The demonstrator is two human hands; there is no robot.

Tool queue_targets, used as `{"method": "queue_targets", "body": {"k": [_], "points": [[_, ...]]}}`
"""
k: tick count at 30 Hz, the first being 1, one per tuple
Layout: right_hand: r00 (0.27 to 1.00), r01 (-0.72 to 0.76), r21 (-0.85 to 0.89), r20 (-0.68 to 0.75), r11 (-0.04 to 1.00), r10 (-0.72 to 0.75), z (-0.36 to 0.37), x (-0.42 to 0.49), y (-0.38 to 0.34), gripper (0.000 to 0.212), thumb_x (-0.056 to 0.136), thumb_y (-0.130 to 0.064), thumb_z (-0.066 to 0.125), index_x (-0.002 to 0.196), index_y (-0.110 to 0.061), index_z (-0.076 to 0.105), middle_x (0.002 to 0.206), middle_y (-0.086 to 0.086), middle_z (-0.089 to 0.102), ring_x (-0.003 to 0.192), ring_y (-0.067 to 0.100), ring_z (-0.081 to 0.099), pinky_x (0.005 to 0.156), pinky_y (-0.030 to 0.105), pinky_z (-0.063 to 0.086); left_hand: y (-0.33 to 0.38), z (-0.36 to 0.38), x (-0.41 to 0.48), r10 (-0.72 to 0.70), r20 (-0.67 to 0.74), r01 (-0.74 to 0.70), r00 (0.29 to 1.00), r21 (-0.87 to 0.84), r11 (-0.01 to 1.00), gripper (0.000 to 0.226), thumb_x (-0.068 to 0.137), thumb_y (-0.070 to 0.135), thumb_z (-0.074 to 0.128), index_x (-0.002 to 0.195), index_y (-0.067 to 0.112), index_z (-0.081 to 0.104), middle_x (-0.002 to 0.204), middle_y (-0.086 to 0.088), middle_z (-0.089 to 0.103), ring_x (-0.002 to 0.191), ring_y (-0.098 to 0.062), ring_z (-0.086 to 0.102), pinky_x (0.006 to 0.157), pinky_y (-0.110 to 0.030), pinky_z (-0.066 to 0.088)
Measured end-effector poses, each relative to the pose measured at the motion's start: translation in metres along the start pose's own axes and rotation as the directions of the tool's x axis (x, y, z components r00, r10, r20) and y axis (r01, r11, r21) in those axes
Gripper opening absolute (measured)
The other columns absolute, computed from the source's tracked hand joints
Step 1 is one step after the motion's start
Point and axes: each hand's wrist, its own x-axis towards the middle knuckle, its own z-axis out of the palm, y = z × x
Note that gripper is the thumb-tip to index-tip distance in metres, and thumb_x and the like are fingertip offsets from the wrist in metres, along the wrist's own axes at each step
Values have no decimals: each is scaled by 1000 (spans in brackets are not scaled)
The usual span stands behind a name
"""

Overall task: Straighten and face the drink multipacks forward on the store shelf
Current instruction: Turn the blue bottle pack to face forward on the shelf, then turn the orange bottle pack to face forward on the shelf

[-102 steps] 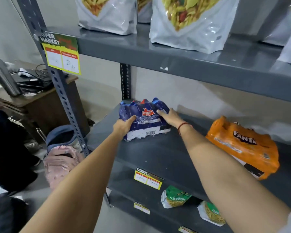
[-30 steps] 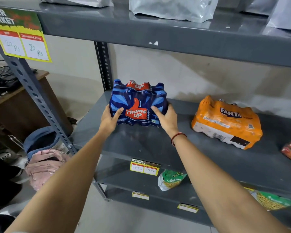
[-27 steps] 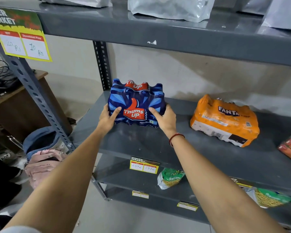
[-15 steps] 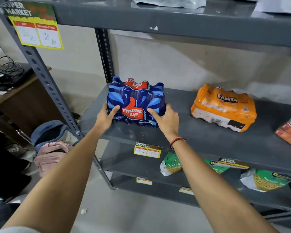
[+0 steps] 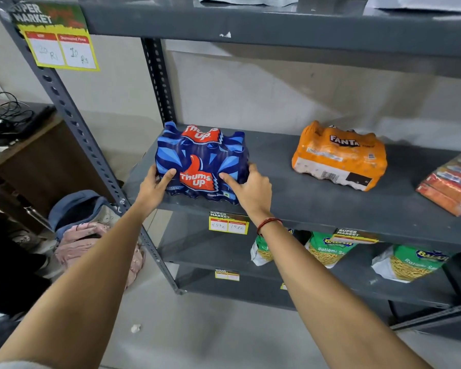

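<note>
Bare forearms are reaching up from the lower edge toward a grey metal shelf (image 5: 317,206). A red thread band (image 5: 268,223) is circling the right wrist. The left hand (image 5: 155,187) is pressing against the lower left corner of the blue pack (image 5: 201,162), thumb lying across the front wrap and the other fingers going round the side, out of sight. The right hand (image 5: 250,189) is cupping the lower right corner, forefinger stretching along the front beneath the red thumb logo, thumb lying up against the right side. Both hands are spread fairly wide and are holding the pack between them.

That pack is standing upright at the left end of the shelf, near its front lip, with the Thums Up label facing outward. A yellow tag (image 5: 229,225) is hanging on the lip just below it. Snack bags (image 5: 407,265) are sitting on the shelf underneath.

Farther right and deeper on the same shelf, well apart from the blue one, the orange pack (image 5: 339,155) is lying tilted, its Fanta name facing up and its white barcode panel turning toward the front. A red pack (image 5: 451,186) is lying skewed at the right edge, partly cut off. A price sign (image 5: 61,49) is hanging on the upright post at upper left.
</note>
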Motion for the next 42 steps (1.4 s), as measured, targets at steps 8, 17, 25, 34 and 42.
{"method": "queue_targets", "body": {"k": [8,17,25,34,42], "points": [[1000,27,-32,-3,999,-27,-1,-3,0,67,77,-61,63,116,-8,53,107,9,71,93,29,69,74,41,60,-5,0,2,-22,-6,22,1000,-37,999,69,85,50,55,142,19,31,143,-6,46,122,-22,51,103,-45,44],[997,41,146,63,988,-51,-31,2,31,61,79,-53,66,119,-8,54,119,9,66,106,23,63,82,42,57,5,76,-72,20,-584,-45,811,-29,999,48,91,38,55,126,6,47,119,-10,54,101,-14,53,93,-25,43],[981,-35,-18,-192,999,31,-135,53,108,40,91,-35,58,118,-7,59,123,14,61,117,30,52,93,38,44,68,231,-90,505,52,-506,862,170,846,13,89,17,59,98,9,61,92,0,53,77,1,55,72,-12,43],[885,-452,-193,-215,871,412,-216,95,194,88,82,-56,60,143,-2,28,149,26,29,137,41,28,107,53,32,147,321,10,171,127,-201,977,291,935,84,71,60,43,132,2,41,135,-21,43,125,-34,41,102,-40,36],[841,-538,380,180,752,511,-218,109,214,67,70,-76,55,114,-27,59,123,5,63,116,27,57,107,48,41,157,343,62,-206,179,138,962,330,934,74,80,58,59,130,6,50,128,-14,58,115,-32,56,87,-35,44]]}}
